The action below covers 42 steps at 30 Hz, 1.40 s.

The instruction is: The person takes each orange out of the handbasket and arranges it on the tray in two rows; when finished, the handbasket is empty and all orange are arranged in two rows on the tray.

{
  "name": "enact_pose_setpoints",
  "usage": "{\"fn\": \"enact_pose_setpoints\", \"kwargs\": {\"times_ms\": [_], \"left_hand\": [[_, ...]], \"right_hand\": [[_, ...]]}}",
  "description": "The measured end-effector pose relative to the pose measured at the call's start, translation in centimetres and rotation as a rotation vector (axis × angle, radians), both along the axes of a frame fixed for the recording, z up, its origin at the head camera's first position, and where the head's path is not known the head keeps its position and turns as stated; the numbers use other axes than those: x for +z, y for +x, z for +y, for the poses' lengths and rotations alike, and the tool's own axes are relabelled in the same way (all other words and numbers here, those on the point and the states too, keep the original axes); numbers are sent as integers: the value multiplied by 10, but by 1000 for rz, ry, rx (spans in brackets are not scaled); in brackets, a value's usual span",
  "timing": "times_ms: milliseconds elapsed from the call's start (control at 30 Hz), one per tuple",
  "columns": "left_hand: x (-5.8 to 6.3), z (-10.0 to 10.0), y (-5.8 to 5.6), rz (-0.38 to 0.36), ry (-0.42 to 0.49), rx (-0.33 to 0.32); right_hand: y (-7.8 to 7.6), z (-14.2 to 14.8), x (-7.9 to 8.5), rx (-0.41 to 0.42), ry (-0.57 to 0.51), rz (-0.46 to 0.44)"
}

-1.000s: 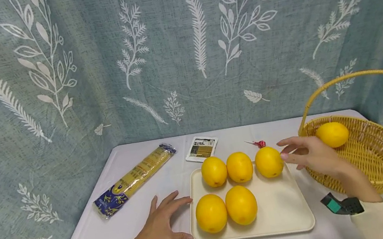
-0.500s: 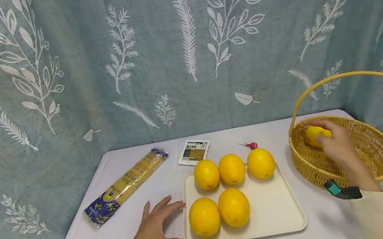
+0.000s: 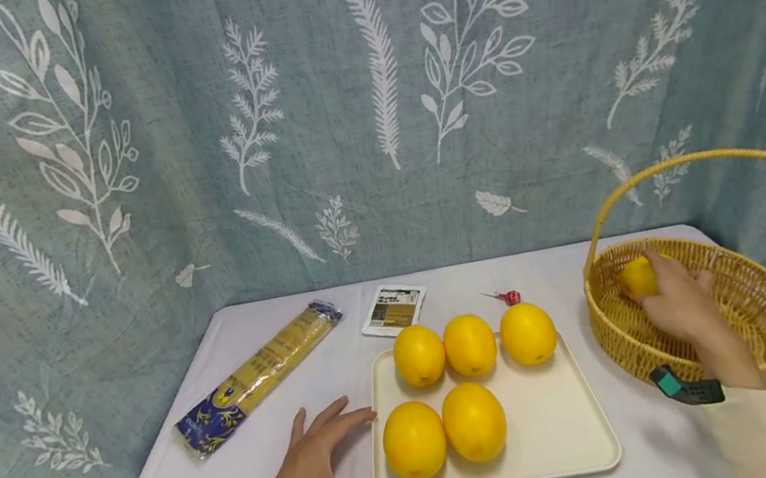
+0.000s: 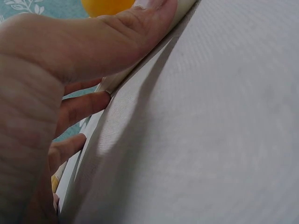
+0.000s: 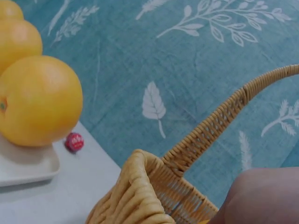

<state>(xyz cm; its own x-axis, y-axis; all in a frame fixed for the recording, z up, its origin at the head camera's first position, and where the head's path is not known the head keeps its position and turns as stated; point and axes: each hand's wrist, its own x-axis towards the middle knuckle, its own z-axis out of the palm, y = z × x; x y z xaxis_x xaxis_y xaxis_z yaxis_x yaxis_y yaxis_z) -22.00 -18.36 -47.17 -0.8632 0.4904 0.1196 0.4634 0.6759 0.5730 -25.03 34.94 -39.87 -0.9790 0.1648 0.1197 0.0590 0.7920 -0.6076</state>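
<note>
In the head view my right hand (image 3: 682, 299) reaches into the yellow wicker basket (image 3: 615, 335) and grips an orange (image 3: 637, 277) at its far left side. Part of that orange is hidden behind the hand. My left hand (image 3: 315, 470) lies spread at the left edge of the cream tray (image 3: 559, 429), thumb and fingertips at its rim. Three oranges stand along the tray's back, the rightmost orange (image 3: 528, 333) a little apart. Two more, including the front left orange (image 3: 414, 441), sit touching in front. In the left wrist view the thumb (image 4: 112, 42) is at the rim.
A bag of spaghetti (image 3: 262, 378) lies at the table's left. Behind the tray are a flat white packet (image 3: 395, 310) and a red lollipop (image 3: 510, 297). The basket's tall handle (image 3: 719, 154) arches above the right hand. A patterned curtain (image 3: 331, 112) hangs behind the table.
My right hand has moved right, from beside the tray's back right orange into the basket, and grips the orange there. The left hand stays at the tray's edge. The head view has shifted slightly.
</note>
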Motion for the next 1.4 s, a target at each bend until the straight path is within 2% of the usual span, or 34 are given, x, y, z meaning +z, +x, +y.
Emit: {"fn": "enact_pose_setpoints", "kwargs": {"times_ms": [100,333,433,600,833,933,1100,1300,1400], "left_hand": [[0,-3,1,10,0,-1],[0,-2,0,8,8,-14],[2,-1,-1,9,8,-15],[3,-2,-1,9,3,-9],[2,-3,1,16,9,-16],[2,-3,0,15,11,-13],[1,-2,-1,-1,-1,-6],[1,-3,0,-6,-14,-2],[2,-2,-1,-10,-19,2]], "right_hand": [[1,-2,1,-71,39,-23],[9,10,7,-216,-44,-188],[10,15,9,-243,-48,-197],[12,19,8,-257,-87,-158],[16,19,7,-293,-184,-244],[15,20,6,-275,-176,-244],[13,22,4,-212,-88,-236],[13,21,3,-246,-128,-243],[13,21,5,-253,-115,-232]]}}
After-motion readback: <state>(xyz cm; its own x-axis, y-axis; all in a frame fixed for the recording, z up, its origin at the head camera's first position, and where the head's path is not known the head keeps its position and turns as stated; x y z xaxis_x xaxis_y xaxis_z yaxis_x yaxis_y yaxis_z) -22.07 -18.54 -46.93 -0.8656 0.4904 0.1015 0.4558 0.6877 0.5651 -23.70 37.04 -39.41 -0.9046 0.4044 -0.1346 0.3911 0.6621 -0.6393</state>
